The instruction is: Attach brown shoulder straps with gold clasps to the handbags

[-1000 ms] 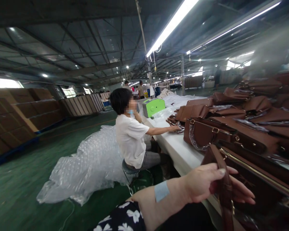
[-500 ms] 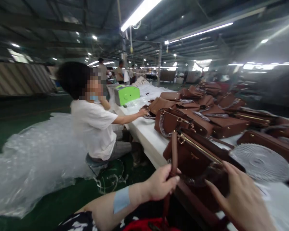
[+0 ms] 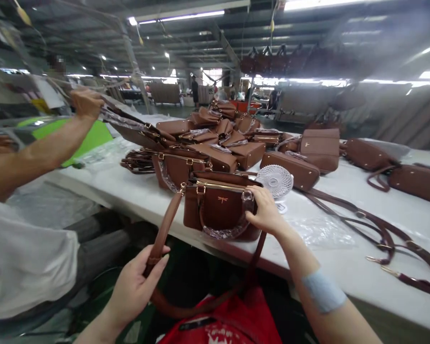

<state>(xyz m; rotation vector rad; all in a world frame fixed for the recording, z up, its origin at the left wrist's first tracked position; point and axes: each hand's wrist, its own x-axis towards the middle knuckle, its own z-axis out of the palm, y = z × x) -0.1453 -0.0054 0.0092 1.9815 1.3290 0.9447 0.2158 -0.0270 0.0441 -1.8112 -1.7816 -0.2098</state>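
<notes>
A brown leather handbag (image 3: 215, 212) with a small gold dragonfly stands upright at the table's near edge, its gold-toned zipper along the top. Clear plastic wraps its front handle (image 3: 220, 234). My left hand (image 3: 134, 279) is closed round the brown shoulder strap (image 3: 169, 220), which is clipped to the bag's left end and loops down over my lap. At the bag's upper right corner, my right hand (image 3: 267, 210) grips the edge, thumb in front near the handle's base; some fingertips are hidden behind it. Just behind that hand is a round white fan (image 3: 275, 181).
Several brown handbags (image 3: 222, 155) are heaped behind. Loose straps (image 3: 383, 234) and clear plastic film (image 3: 318, 231) lie on the white table (image 3: 361, 267) at right. On the left, a co-worker's hand (image 3: 88, 102) holds up a brown bag (image 3: 136, 129), near a green machine (image 3: 93, 138).
My view has swung right. My left hand has drawn the strap out to the left, away from the bag. The co-worker's hand has come up, lifting a brown bag off the table.
</notes>
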